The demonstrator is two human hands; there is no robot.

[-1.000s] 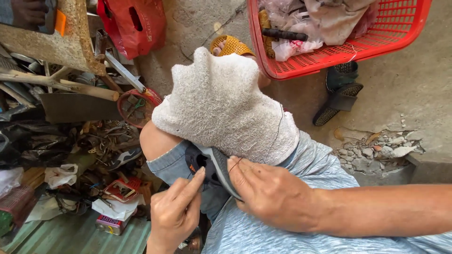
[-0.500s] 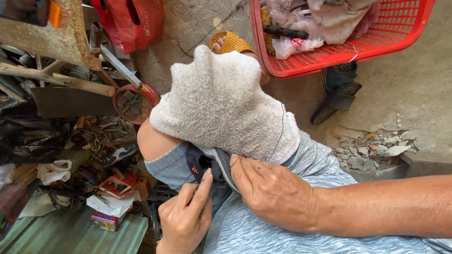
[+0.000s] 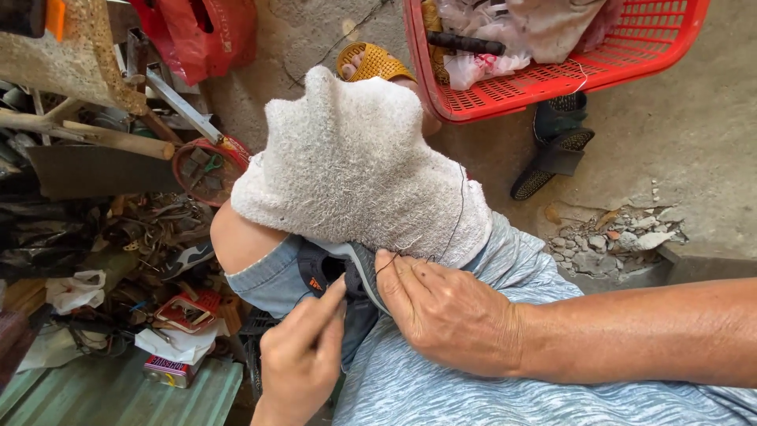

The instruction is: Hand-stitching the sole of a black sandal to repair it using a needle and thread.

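Note:
A white, fuzzy towel (image 3: 355, 166) is draped over my raised knee. Under its lower edge lies a dark shoe (image 3: 335, 272) with a grey sole, resting on my jeans. My right hand (image 3: 449, 315) lies flat against the shoe's sole, fingertips pinching a thin dark thread (image 3: 457, 209) that runs up over the towel. My left hand (image 3: 303, 355) comes up from below with thumb and forefinger pinched together at the shoe's opening. What the left fingers pinch is too small to make out. My foot in a yellow sandal (image 3: 374, 61) shows beyond the towel.
A red plastic basket (image 3: 631, 67) with cloth and bags sits at the top right, a black sandal (image 3: 556, 146) below it. Rubble (image 3: 611, 241) lies at the right. Scrap metal, wood, a red round tin (image 3: 206, 170) and a red bag (image 3: 209, 35) crowd the left.
My left hand has risen from below and closed its spread fingers at the shoe's opening. My right hand stays on the sole with the thread.

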